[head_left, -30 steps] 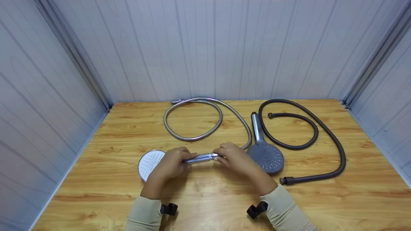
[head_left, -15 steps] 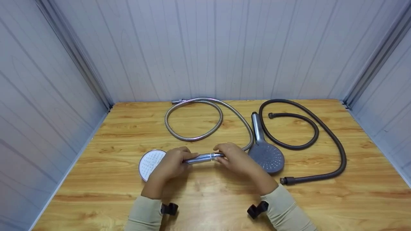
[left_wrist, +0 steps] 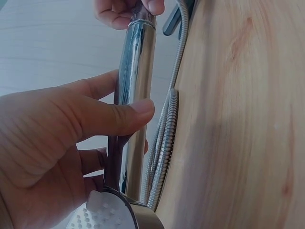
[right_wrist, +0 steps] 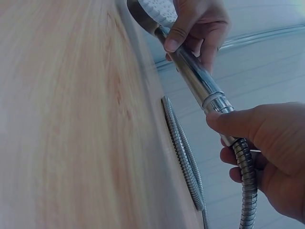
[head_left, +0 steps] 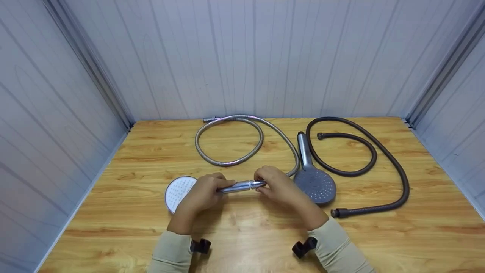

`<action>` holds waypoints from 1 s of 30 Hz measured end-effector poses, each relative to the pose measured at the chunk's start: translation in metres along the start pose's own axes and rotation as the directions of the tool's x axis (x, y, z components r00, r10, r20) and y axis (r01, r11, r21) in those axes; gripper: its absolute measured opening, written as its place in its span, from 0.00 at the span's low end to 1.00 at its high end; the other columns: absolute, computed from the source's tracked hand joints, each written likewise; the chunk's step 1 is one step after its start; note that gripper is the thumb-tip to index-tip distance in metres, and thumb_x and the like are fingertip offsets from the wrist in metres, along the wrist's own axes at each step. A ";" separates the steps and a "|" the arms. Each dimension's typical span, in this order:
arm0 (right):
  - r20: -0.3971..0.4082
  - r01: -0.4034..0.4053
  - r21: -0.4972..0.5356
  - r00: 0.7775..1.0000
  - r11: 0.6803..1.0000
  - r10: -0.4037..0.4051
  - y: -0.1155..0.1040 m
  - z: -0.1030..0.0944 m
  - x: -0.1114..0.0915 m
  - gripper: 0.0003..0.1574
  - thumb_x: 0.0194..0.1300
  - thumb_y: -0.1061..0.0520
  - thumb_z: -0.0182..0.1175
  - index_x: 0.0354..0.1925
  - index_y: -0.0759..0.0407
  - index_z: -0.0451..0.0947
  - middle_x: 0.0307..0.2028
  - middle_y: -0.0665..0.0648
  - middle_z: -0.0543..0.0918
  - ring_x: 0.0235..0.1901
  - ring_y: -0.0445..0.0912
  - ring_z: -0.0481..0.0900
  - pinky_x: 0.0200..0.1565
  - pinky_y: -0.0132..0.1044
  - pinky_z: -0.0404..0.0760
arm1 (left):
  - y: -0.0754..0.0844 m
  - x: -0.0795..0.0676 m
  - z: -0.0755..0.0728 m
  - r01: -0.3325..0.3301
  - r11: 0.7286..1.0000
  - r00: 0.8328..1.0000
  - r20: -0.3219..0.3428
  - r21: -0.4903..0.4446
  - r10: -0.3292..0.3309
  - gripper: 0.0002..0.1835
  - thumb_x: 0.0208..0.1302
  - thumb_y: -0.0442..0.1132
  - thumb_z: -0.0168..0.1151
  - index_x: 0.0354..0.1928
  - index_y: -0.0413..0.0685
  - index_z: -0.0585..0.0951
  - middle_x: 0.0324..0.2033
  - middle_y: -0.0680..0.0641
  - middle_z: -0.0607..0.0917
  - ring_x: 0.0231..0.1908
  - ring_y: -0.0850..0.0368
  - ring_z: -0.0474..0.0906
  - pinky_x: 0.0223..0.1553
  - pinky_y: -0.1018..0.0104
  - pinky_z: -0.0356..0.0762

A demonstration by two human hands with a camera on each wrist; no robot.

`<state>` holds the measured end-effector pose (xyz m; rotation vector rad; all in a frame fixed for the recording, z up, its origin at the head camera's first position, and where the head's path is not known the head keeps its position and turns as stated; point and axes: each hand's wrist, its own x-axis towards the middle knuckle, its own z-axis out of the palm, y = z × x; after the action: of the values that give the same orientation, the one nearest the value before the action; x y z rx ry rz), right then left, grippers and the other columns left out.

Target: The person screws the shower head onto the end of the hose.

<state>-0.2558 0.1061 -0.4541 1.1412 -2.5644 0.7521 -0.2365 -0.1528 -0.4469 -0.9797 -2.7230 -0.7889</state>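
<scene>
Wood table (head_left: pixel 242 239); dark hose (head_left: pixel 406 185) right of gray shower head (head_left: pixel 315 185), silver hose (right_wrist: pixel 248 186) mostly left of it. Chrome shower head (head_left: pixel 177 194) also left of it, in 2 hands: left hand (head_left: pixel 202 191) grips handle (left_wrist: pixel 138 71), right hand (head_left: pixel 278 185) pinches silver hose's nut (right_wrist: pixel 219 102) at handle end; can't tell if threaded.

The right hand (head_left: pixel 282 186) sits slightly higher in the head view than a second ago, its knuckles more raised. Its fingers have shifted a little along the chrome connector (head_left: pixel 258 184), away from the chrome handle (head_left: pixel 238 187), so more of the connector now shows between handle and fingertips. The metal hose (head_left: pixel 225 163) has moved slightly to the right, and its long outer curve lies a little closer to the gray shower head (head_left: pixel 315 185).
</scene>
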 end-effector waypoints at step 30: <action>0.066 -0.053 0.000 0.996 0.999 0.052 -0.003 -0.004 -0.002 0.11 0.65 0.55 0.64 0.43 0.58 0.82 0.38 0.52 0.79 0.40 0.48 0.75 0.44 0.42 0.75 | 0.002 0.000 -0.002 0.025 1.000 1.000 0.014 0.019 -0.026 0.23 0.56 0.23 0.63 0.53 0.49 0.85 0.36 0.52 0.84 0.33 0.58 0.76 0.34 0.64 0.77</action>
<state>-0.2526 0.1079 -0.4504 1.1214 -2.6585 0.7401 -0.2349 -0.1526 -0.4444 -0.9525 -2.7554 -0.7621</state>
